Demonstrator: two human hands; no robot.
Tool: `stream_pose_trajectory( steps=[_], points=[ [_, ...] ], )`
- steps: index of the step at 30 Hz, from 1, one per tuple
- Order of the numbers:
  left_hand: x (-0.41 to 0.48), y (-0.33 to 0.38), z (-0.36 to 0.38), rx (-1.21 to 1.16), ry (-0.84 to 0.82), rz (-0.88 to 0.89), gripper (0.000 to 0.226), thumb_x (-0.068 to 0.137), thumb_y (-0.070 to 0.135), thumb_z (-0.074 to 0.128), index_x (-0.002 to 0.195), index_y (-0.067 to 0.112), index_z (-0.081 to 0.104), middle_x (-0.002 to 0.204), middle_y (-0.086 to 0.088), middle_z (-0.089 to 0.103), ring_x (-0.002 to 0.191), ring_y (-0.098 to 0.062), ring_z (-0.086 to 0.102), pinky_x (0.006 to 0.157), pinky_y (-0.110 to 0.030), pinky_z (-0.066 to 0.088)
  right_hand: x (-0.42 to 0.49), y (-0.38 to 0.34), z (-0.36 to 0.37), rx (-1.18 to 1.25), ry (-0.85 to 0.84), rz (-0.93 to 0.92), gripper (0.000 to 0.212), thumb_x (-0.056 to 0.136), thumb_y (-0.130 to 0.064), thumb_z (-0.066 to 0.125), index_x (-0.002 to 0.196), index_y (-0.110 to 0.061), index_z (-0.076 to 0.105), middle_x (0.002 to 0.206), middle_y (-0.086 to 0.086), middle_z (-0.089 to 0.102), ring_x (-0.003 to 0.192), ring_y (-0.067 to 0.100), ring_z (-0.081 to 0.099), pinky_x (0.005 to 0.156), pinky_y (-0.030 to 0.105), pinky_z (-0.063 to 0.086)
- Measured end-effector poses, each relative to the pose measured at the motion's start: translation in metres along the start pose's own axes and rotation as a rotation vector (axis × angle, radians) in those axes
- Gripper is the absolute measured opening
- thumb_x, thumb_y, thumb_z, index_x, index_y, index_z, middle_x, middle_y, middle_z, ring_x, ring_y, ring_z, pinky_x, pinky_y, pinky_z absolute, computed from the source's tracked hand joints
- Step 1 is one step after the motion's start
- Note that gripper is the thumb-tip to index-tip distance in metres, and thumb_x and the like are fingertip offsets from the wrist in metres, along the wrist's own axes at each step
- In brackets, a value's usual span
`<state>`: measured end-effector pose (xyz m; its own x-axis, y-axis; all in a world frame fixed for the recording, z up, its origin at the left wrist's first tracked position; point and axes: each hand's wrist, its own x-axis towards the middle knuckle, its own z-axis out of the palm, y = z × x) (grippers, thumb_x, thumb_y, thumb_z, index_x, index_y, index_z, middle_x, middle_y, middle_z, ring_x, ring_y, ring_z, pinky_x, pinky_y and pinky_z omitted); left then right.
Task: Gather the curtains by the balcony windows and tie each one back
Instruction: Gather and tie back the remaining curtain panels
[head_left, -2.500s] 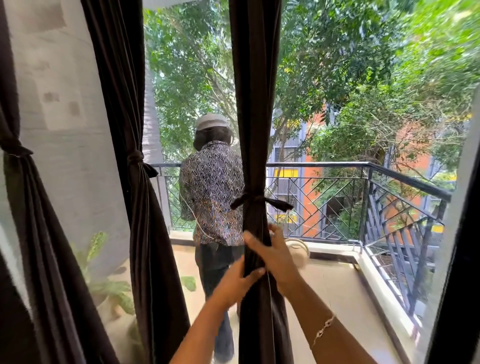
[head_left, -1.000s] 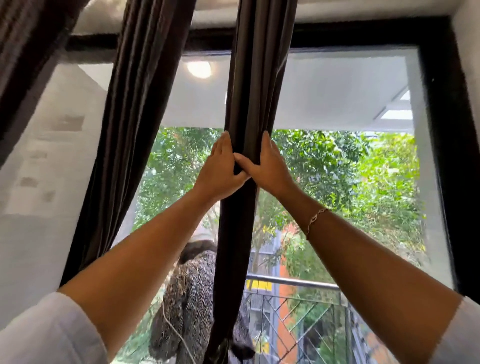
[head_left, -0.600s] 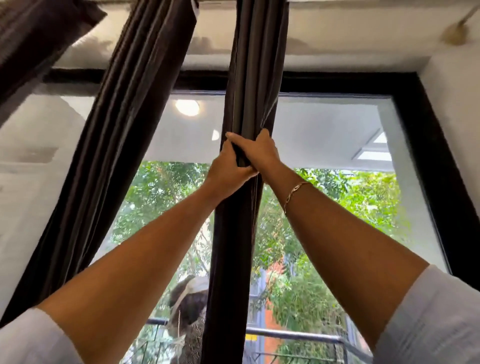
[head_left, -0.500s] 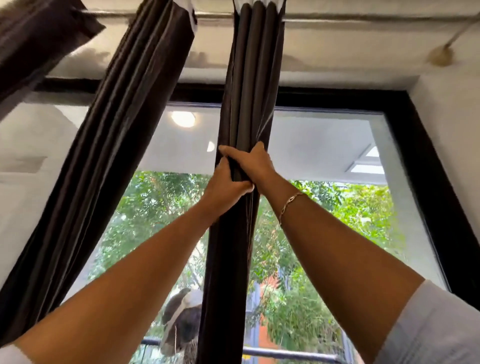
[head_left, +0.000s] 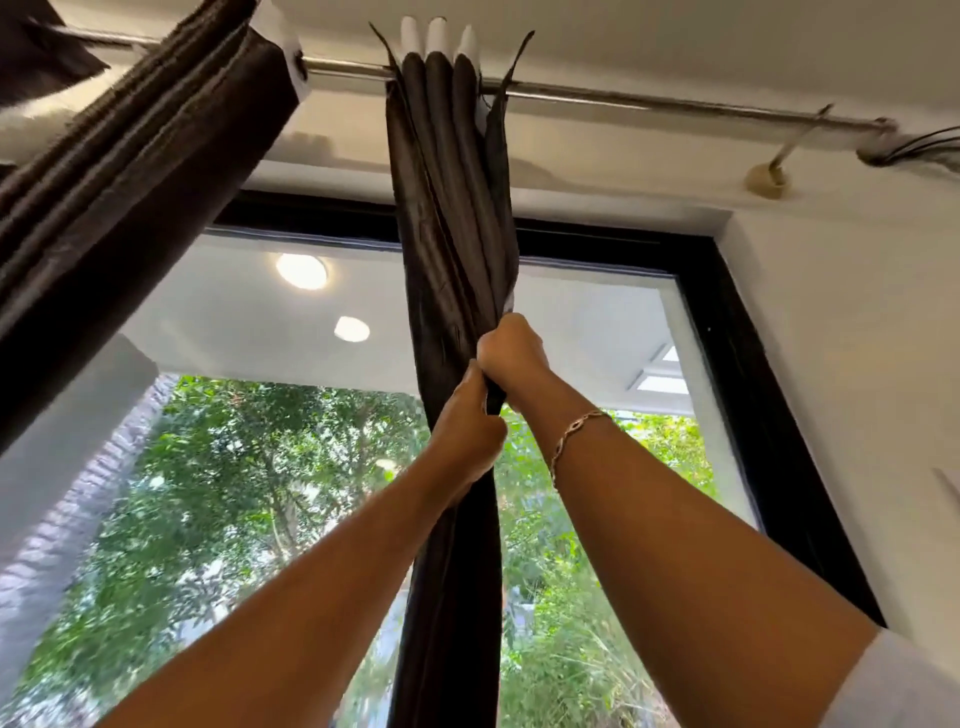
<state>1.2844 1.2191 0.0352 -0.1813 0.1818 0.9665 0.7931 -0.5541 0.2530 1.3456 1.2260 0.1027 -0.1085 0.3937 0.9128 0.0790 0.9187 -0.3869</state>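
Note:
A dark brown curtain (head_left: 452, 208) hangs bunched in tight folds from a metal rod (head_left: 649, 101) at the centre of the view. Both my arms reach up to it. My left hand (head_left: 467, 426) is closed around the gathered fabric from the left. Just above it, my right hand (head_left: 511, 353), with a bracelet on the wrist, is clenched on the curtain's right edge. The two hands touch each other. A second dark curtain (head_left: 130, 171) slants down from the rod at the upper left. The lower parts and ties of both curtains are out of view.
A black window frame (head_left: 753, 395) borders the glass on the right, with a white wall (head_left: 857, 364) beside it. A rod bracket (head_left: 769, 179) and some cables (head_left: 914, 148) sit at the upper right. Green trees and round ceiling lights show through the glass.
The view has tilted further up, and the rod and the curtain's top pleats now show. Both hands stay closed on the middle curtain; the right hand now sits above the left.

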Motion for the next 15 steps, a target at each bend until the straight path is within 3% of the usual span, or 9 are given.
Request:
stream_pose_trajectory(
  steps=[2, 3, 5, 7, 10, 12, 15],
  points=[
    [0.006, 0.013, 0.029, -0.043, -0.007, 0.011, 0.068, 0.07, -0.019, 0.033, 0.132, 0.008, 0.045, 0.114, -0.017, 0.06, 0.085, -0.019, 0.057, 0.063, -0.016, 0.043, 0.008, 0.014, -0.028, -0.037, 0.025, -0.022, 0.035, 0.092, -0.008, 0.043, 0.126, 0.0, 0.046, 0.132, 0.022, 0.05, 0.122, 0.037, 0.048, 0.095, 0.036, 0.04],
    [0.01, 0.019, 0.045, -0.067, -0.008, 0.013, 0.07, 0.07, -0.019, 0.033, 0.133, 0.008, 0.044, 0.115, -0.016, 0.06, 0.085, -0.018, 0.057, 0.067, -0.021, 0.045, 0.012, 0.021, -0.042, -0.059, 0.032, -0.038, 0.034, 0.092, -0.008, 0.044, 0.126, 0.0, 0.046, 0.132, 0.022, 0.051, 0.122, 0.037, 0.048, 0.095, 0.036, 0.04],
    [0.014, 0.033, 0.079, -0.091, -0.009, 0.01, 0.069, 0.071, -0.018, 0.033, 0.134, 0.009, 0.043, 0.115, -0.016, 0.06, 0.088, -0.022, 0.058, 0.073, -0.031, 0.046, 0.022, 0.037, -0.071, -0.091, 0.038, -0.063, 0.034, 0.092, -0.007, 0.043, 0.125, 0.001, 0.046, 0.13, 0.022, 0.051, 0.12, 0.038, 0.048, 0.094, 0.037, 0.041],
    [0.015, 0.044, 0.11, -0.09, -0.019, 0.013, 0.066, 0.071, -0.016, 0.034, 0.131, 0.009, 0.045, 0.111, -0.016, 0.061, 0.09, -0.026, 0.058, 0.074, -0.033, 0.045, 0.031, 0.055, -0.097, -0.11, 0.037, -0.059, 0.037, 0.091, -0.006, 0.043, 0.127, 0.001, 0.043, 0.131, 0.023, 0.05, 0.12, 0.038, 0.048, 0.096, 0.039, 0.042],
    [0.014, 0.055, 0.156, -0.077, -0.06, 0.011, 0.061, 0.071, -0.014, 0.036, 0.127, 0.007, 0.047, 0.106, -0.021, 0.06, 0.085, -0.031, 0.057, 0.064, -0.024, 0.04, 0.041, 0.088, -0.133, -0.15, 0.036, -0.038, 0.038, 0.09, -0.005, 0.042, 0.128, 0.001, 0.043, 0.131, 0.023, 0.05, 0.12, 0.039, 0.048, 0.096, 0.042, 0.043],
    [0.013, 0.062, 0.184, -0.071, -0.068, 0.003, 0.059, 0.072, -0.012, 0.038, 0.127, 0.006, 0.046, 0.108, -0.025, 0.059, 0.092, -0.038, 0.057, 0.053, -0.022, 0.038, 0.045, 0.109, -0.154, -0.158, 0.052, -0.03, 0.035, 0.089, -0.005, 0.042, 0.124, 0.001, 0.046, 0.128, 0.023, 0.052, 0.119, 0.04, 0.049, 0.095, 0.042, 0.043],
    [0.008, 0.072, 0.225, -0.082, -0.1, -0.007, 0.059, 0.071, -0.01, 0.039, 0.126, 0.01, 0.046, 0.1, -0.018, 0.059, 0.089, -0.033, 0.058, 0.049, -0.019, 0.041, 0.049, 0.139, -0.184, -0.17, 0.085, -0.009, 0.033, 0.088, -0.005, 0.043, 0.12, 0.002, 0.049, 0.125, 0.024, 0.054, 0.116, 0.039, 0.051, 0.095, 0.042, 0.044]
  ],
)
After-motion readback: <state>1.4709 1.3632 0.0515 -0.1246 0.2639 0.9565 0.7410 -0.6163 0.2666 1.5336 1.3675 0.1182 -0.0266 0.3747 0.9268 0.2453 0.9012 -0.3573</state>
